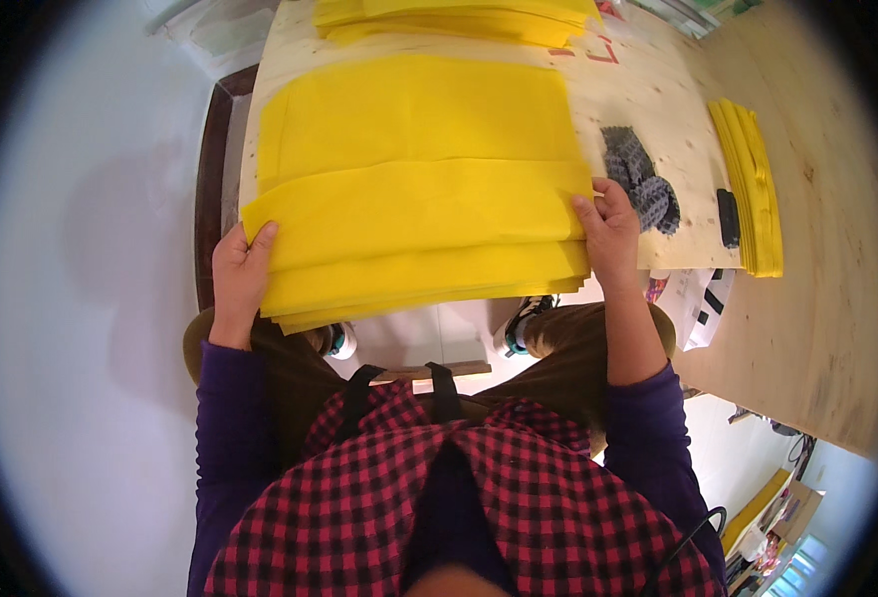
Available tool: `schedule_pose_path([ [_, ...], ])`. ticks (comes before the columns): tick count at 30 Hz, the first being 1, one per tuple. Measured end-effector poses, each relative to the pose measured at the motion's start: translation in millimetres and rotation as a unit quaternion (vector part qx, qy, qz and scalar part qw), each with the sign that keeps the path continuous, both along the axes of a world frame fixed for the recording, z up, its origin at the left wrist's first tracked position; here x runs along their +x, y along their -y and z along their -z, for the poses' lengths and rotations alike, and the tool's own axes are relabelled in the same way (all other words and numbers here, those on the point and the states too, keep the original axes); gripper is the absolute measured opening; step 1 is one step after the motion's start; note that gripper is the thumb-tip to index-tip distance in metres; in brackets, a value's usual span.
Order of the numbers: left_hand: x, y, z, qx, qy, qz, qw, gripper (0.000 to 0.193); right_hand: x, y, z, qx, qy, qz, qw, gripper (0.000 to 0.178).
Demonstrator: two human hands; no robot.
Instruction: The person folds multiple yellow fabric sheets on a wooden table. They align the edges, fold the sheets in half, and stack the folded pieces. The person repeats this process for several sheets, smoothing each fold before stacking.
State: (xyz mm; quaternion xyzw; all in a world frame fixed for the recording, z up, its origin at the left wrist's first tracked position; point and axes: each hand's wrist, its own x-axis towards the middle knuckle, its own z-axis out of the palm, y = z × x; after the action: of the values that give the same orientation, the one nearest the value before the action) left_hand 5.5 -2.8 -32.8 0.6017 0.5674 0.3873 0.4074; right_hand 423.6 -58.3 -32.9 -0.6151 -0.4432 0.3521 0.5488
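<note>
A yellow fabric sheet (424,204) stretches between my two hands over a pile of like yellow sheets (414,104). My left hand (240,282) pinches its left edge, thumb on top and the other fingers mostly hidden beneath. At the opposite edge my right hand (613,234) holds the sheet between thumb and curled fingers. Several layered edges show in front of the held sheet and overhang the table's near edge, above my knees. Whether my fingers grip one layer or more, I cannot tell.
Another yellow stack (449,22) lies at the table's far end. Right of my right hand are a crumpled grey patterned cloth (640,179), a small black object (728,218) and folded yellow material (748,189). A wooden board (807,298) borders the right side; a white wall (91,298) is on the left.
</note>
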Motion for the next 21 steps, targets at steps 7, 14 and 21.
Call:
schedule_pose_path([
  [7,2.5,1.2,-3.4,0.032,-0.018,-0.003,0.999,0.021,-2.1,1.9,-3.5,-0.011,0.117,0.036,0.992,0.036],
  [14,4.3,1.3,4.5,0.027,0.039,-0.023,0.999,0.018,-3.6,0.8,-3.1,-0.017,0.144,0.043,0.988,0.038],
  [21,3.1,5.7,0.9,0.048,0.029,-0.031,0.998,0.015,-0.8,1.2,-0.3,-0.016,0.164,0.04,0.985,0.039],
])
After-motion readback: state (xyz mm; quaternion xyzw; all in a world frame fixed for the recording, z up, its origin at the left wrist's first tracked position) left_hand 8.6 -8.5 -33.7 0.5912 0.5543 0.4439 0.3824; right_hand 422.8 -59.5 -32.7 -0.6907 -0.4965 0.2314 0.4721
